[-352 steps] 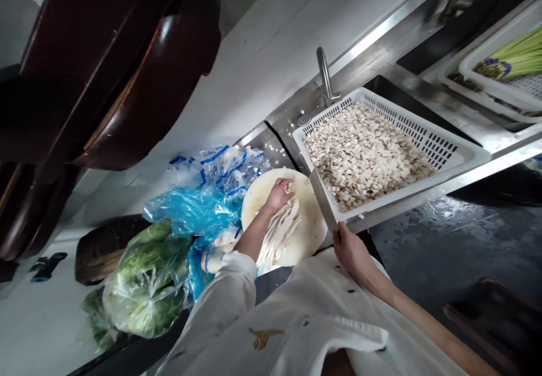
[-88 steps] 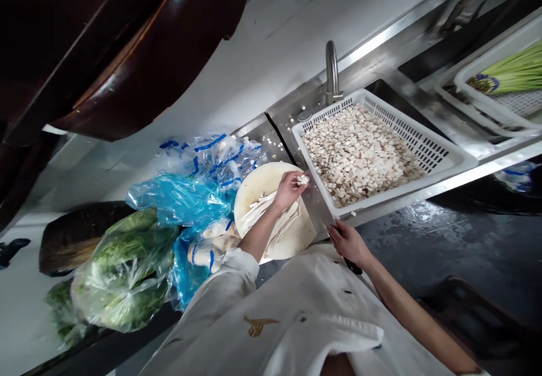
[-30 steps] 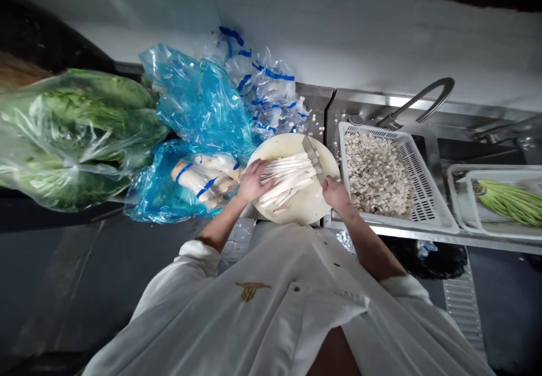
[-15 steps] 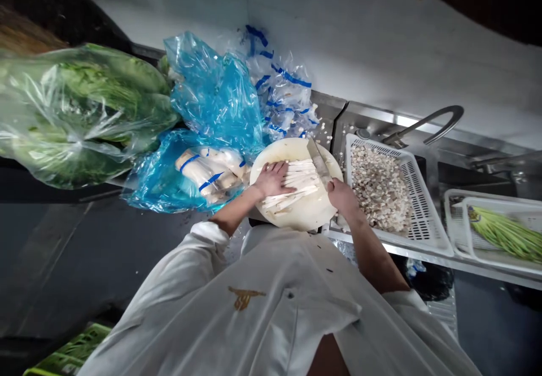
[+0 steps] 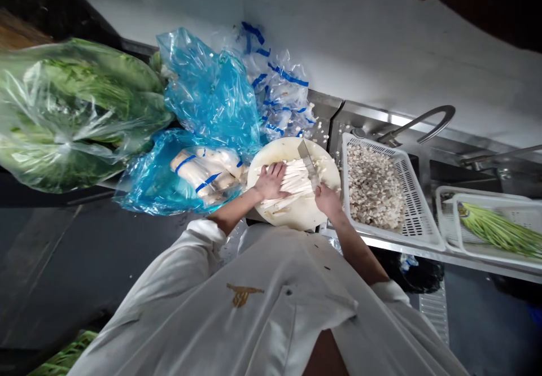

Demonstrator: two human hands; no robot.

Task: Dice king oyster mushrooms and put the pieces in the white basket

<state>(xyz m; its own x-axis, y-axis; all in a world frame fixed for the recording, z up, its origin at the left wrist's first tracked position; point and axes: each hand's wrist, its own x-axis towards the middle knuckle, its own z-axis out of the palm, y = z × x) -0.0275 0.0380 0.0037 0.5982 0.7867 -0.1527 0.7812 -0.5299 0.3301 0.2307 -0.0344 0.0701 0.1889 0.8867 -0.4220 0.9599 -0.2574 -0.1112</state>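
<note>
On a round, pale cutting board [image 5: 292, 218] lie long white strips [image 5: 296, 179] that look like cut mushroom. My left hand [image 5: 271, 182] rests flat on the left part of the strips, its fingers spread. The handle of a broad-bladed knife [image 5: 308, 163] is wrapped in my right hand [image 5: 327, 200], at the right of the board. The blade points up and to the left, over the right ends of the strips. Small white pieces lie past the blade along the board's upper right edge.
Right of the board, a white basket [image 5: 423, 223] holds chopped pieces; a tray of green stalks [image 5: 499, 229] and a faucet [image 5: 440, 117] are farther right. Left are blue bags [image 5: 215, 99], packed mushrooms [image 5: 203, 175] and bagged greens [image 5: 80, 110].
My right hand and the knife have moved a little left over the strips. My left hand stays pressed on them. The whole view has shifted slightly.
</note>
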